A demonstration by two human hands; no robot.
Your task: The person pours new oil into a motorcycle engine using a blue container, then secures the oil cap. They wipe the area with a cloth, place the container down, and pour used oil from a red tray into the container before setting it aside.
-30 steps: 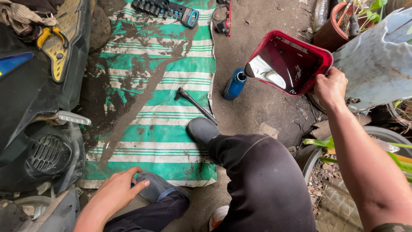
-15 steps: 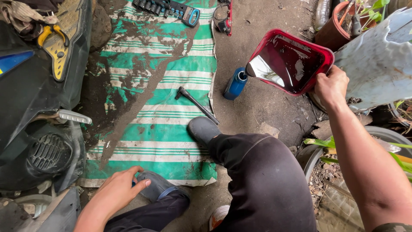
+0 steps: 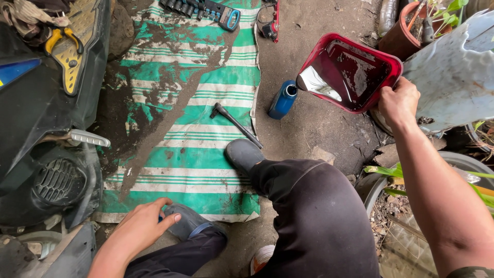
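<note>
My right hand (image 3: 399,103) grips the near corner of a red plastic pan (image 3: 378,56) and holds it tilted to the left. Dark liquid lies inside the pan, and its low corner hangs right over the mouth of a blue bottle (image 3: 283,100) standing on the dirt floor. My left hand (image 3: 144,224) rests low at the left, fingers spread, touching my dark shoe (image 3: 185,219) at the edge of a green and white striped mat (image 3: 200,149). A black T-shaped wrench (image 3: 236,123) lies on the mat between the bottle and my other shoe (image 3: 244,154).
A black scooter (image 3: 46,118) fills the left side. A socket set in a dark holder (image 3: 206,9) lies at the mat's far end. A clay plant pot (image 3: 406,36) and a grey metal sheet (image 3: 458,77) stand at the right, above a tyre with green leaves.
The red pan has stayed tilted over the blue bottle, shifting only slightly. My left hand has kept its place by the shoe.
</note>
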